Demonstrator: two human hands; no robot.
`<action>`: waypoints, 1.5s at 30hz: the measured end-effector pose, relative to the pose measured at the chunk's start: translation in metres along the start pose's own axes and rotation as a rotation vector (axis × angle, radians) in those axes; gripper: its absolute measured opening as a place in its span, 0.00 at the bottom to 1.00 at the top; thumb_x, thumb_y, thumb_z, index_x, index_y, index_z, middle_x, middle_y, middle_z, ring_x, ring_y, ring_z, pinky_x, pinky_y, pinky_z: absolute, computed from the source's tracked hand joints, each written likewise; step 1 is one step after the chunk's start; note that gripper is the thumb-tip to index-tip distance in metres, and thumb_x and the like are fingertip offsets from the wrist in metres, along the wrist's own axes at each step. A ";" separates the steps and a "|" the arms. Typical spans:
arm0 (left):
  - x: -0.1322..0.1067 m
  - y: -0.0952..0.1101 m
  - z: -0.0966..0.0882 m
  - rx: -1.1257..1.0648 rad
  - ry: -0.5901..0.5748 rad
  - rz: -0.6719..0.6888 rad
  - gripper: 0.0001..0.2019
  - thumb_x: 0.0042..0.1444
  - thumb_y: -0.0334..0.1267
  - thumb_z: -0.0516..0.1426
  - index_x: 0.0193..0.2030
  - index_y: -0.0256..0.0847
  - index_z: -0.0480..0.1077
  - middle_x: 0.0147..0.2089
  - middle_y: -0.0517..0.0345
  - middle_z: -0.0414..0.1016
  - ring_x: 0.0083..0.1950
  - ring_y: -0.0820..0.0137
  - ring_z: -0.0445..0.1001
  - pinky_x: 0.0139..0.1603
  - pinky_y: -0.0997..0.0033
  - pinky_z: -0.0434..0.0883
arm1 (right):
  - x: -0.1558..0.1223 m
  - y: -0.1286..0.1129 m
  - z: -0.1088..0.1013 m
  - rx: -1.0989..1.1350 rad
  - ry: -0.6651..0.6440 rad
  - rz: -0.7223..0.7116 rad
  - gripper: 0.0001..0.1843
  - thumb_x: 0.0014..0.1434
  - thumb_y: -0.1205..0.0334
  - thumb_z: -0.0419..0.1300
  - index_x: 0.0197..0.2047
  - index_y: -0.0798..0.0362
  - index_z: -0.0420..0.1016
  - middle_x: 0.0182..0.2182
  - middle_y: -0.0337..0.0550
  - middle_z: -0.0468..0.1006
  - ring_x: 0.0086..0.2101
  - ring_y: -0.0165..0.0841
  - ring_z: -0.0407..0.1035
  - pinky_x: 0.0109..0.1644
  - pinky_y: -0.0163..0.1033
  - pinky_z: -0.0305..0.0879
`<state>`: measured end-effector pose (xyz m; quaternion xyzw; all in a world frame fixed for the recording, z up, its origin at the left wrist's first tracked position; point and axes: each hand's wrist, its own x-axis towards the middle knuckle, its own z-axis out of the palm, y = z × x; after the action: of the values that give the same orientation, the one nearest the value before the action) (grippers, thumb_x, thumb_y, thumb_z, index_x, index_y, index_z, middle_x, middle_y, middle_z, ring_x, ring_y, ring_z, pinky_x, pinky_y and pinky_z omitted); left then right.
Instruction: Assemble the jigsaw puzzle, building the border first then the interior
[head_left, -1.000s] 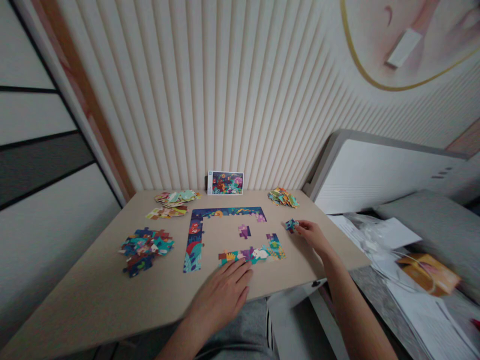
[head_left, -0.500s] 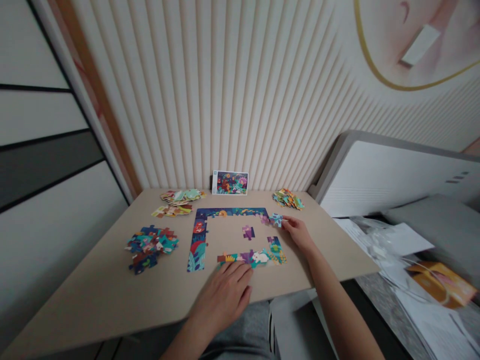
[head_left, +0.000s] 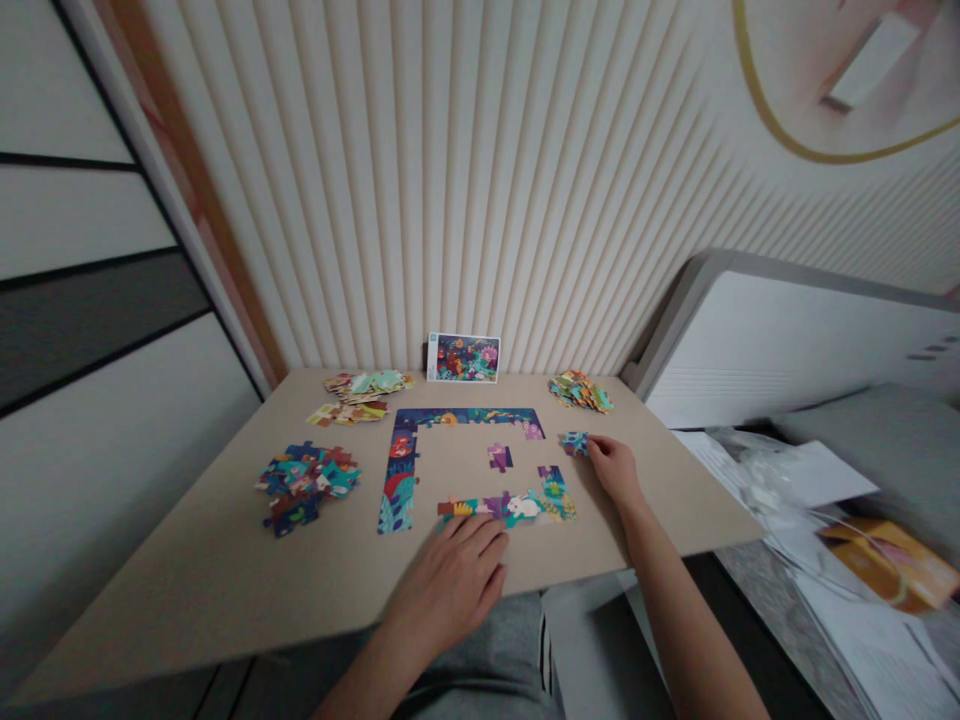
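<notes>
A half-built jigsaw frame [head_left: 401, 455] lies on the beige table [head_left: 225, 580], with a top strip, a left column and a bottom strip [head_left: 517, 506]. My left hand [head_left: 454, 575] rests flat with fingers stretched, its tips touching the bottom strip's left end. My right hand [head_left: 615, 468] pinches a small blue-green puzzle piece [head_left: 575, 443] on the table, right of the frame's top right corner. A loose purple piece [head_left: 499, 457] sits inside the frame.
Loose piece piles lie at the left [head_left: 306, 483], back left [head_left: 360, 392] and back right [head_left: 579, 391]. A reference picture card [head_left: 463, 358] leans on the ribbed wall. Right of the table are a white headboard [head_left: 787, 350], papers [head_left: 780, 475] and an orange packet [head_left: 892, 565].
My right hand carried the piece from the table's right side to the frame's top right corner, then drew it slightly back right. My left hand stayed put.
</notes>
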<state>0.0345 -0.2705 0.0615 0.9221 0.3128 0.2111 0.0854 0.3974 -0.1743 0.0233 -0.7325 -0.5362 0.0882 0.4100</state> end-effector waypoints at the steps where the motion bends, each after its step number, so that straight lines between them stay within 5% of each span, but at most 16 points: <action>1: 0.000 0.000 0.000 0.001 -0.002 0.001 0.15 0.67 0.37 0.54 0.59 0.46 0.69 0.60 0.54 0.74 0.64 0.61 0.67 0.67 0.54 0.63 | 0.000 0.001 -0.002 -0.070 0.013 0.011 0.21 0.62 0.54 0.55 0.47 0.56 0.84 0.41 0.54 0.85 0.40 0.44 0.77 0.46 0.44 0.69; 7: 0.000 0.000 -0.001 0.003 -0.007 0.000 0.14 0.67 0.37 0.53 0.58 0.45 0.69 0.60 0.54 0.74 0.64 0.61 0.67 0.67 0.54 0.62 | -0.010 -0.032 0.001 -0.336 0.038 -0.180 0.23 0.62 0.57 0.58 0.56 0.58 0.80 0.46 0.58 0.81 0.45 0.44 0.74 0.52 0.45 0.65; 12: 0.000 0.001 -0.001 -0.002 -0.007 -0.002 0.14 0.67 0.37 0.54 0.58 0.45 0.69 0.60 0.55 0.74 0.64 0.61 0.67 0.67 0.54 0.62 | -0.027 -0.091 0.029 -0.129 -0.431 -0.386 0.21 0.65 0.49 0.59 0.53 0.53 0.81 0.37 0.46 0.81 0.36 0.36 0.73 0.41 0.37 0.64; 17: 0.001 0.002 -0.002 -0.002 0.000 -0.014 0.13 0.67 0.37 0.54 0.56 0.45 0.70 0.58 0.55 0.74 0.63 0.61 0.68 0.66 0.54 0.62 | -0.028 -0.116 0.055 -0.155 -0.550 -0.390 0.23 0.59 0.45 0.66 0.51 0.52 0.81 0.27 0.38 0.77 0.27 0.30 0.66 0.32 0.34 0.55; 23: 0.001 0.002 -0.002 -0.006 0.002 -0.012 0.13 0.66 0.37 0.54 0.56 0.45 0.70 0.57 0.54 0.75 0.63 0.61 0.67 0.66 0.54 0.63 | -0.023 -0.104 0.071 -0.060 -0.489 -0.318 0.27 0.48 0.48 0.73 0.48 0.52 0.79 0.34 0.41 0.79 0.33 0.34 0.69 0.36 0.35 0.60; 26: 0.001 0.002 -0.002 -0.002 0.007 -0.010 0.14 0.66 0.37 0.54 0.57 0.45 0.70 0.58 0.54 0.75 0.63 0.60 0.68 0.66 0.54 0.63 | -0.015 -0.097 0.069 0.131 -0.498 -0.248 0.22 0.50 0.48 0.71 0.43 0.53 0.76 0.31 0.39 0.78 0.30 0.32 0.68 0.33 0.35 0.61; 31: 0.001 0.002 -0.002 -0.009 0.000 -0.018 0.14 0.66 0.37 0.54 0.58 0.45 0.69 0.59 0.55 0.74 0.63 0.60 0.67 0.67 0.55 0.62 | 0.009 -0.077 0.040 0.411 -0.377 -0.098 0.25 0.54 0.39 0.66 0.38 0.55 0.77 0.27 0.40 0.76 0.26 0.30 0.65 0.29 0.34 0.57; 35: 0.000 0.002 -0.001 -0.012 -0.003 -0.019 0.14 0.67 0.37 0.54 0.58 0.45 0.69 0.59 0.54 0.74 0.63 0.60 0.67 0.66 0.55 0.62 | 0.015 -0.050 0.017 0.466 -0.421 -0.010 0.28 0.51 0.38 0.69 0.40 0.57 0.79 0.28 0.42 0.78 0.26 0.30 0.66 0.29 0.34 0.58; 45: 0.000 0.002 -0.002 -0.008 -0.014 -0.016 0.15 0.67 0.37 0.54 0.59 0.45 0.68 0.60 0.54 0.74 0.64 0.59 0.67 0.67 0.53 0.62 | 0.003 -0.038 0.020 0.370 -0.417 -0.115 0.24 0.54 0.41 0.67 0.38 0.56 0.79 0.28 0.43 0.78 0.29 0.33 0.68 0.34 0.37 0.63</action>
<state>0.0348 -0.2717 0.0640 0.9207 0.3186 0.2053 0.0928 0.3604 -0.1581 0.0377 -0.5796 -0.6246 0.3098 0.4218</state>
